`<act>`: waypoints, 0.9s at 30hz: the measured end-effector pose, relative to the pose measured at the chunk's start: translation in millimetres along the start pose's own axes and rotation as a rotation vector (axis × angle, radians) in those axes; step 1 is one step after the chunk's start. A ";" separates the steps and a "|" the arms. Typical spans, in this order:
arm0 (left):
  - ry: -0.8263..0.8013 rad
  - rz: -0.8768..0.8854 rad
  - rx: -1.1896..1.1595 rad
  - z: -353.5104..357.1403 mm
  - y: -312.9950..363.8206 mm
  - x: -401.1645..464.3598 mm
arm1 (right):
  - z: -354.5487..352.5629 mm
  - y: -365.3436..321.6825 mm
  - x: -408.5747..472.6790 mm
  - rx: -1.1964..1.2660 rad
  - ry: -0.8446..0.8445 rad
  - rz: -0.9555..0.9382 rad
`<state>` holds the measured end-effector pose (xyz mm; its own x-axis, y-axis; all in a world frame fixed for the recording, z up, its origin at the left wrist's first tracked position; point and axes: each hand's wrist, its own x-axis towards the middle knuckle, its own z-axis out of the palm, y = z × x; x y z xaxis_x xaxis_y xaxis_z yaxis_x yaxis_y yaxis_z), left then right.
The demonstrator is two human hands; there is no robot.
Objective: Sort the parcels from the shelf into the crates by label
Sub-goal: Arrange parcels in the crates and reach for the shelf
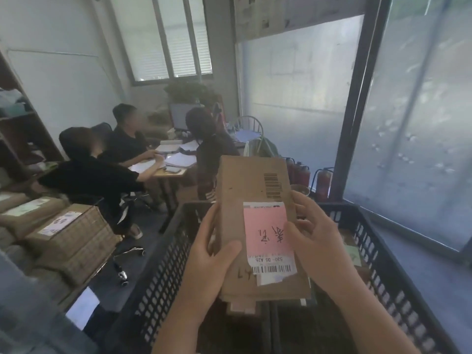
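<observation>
Both the left hand [212, 254] and right hand [310, 233] grip the flat cardboard parcel [255, 200] above the black crate [163, 264], and since its pink label [267, 229] reads upside down, misreading could send it into the wrong crate.

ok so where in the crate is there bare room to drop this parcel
Little of the black crate floor shows: the parcel, gripped by the left hand and right hand, hides its middle. A dark patch by the left wall looks free. The right side holds a green-labelled packet. The stacked boxes outside left are crowded.
</observation>
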<state>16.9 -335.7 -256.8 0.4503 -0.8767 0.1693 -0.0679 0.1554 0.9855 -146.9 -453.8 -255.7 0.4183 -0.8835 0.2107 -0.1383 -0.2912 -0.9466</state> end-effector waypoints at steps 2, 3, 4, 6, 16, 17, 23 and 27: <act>-0.055 -0.012 0.019 1.9 -11.0 10.0 | 2.3 7.6 -3.2 -0.082 0.079 0.040; -0.084 -0.029 0.024 4.7 -17.0 13.9 | 1.2 11.3 -6.3 -0.136 0.114 0.065; -0.114 -0.049 0.022 9.2 -22.7 17.0 | -0.9 15.3 -9.5 -0.178 0.136 0.092; -0.173 -0.075 0.047 22.0 -34.9 20.4 | -7.5 24.3 -15.3 -0.202 0.150 0.163; -0.478 -0.076 -0.001 134.0 -90.2 3.9 | -78.9 42.2 -37.2 -0.503 0.265 0.512; -0.492 -0.063 0.013 142.6 -93.2 3.8 | -85.5 44.0 -37.5 -0.500 0.273 0.532; -0.589 -0.121 0.099 170.7 -107.7 2.9 | -110.1 71.4 -32.7 -0.544 0.302 0.590; -0.531 -0.115 0.287 162.0 -109.6 19.0 | -112.9 104.3 -32.3 -0.645 0.317 0.575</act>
<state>-111.3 -443.2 -359.9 -0.0312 -0.9991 -0.0294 -0.3157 -0.0181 0.9487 -276.2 -497.0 -333.6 -0.1220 -0.9871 -0.1033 -0.7624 0.1599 -0.6271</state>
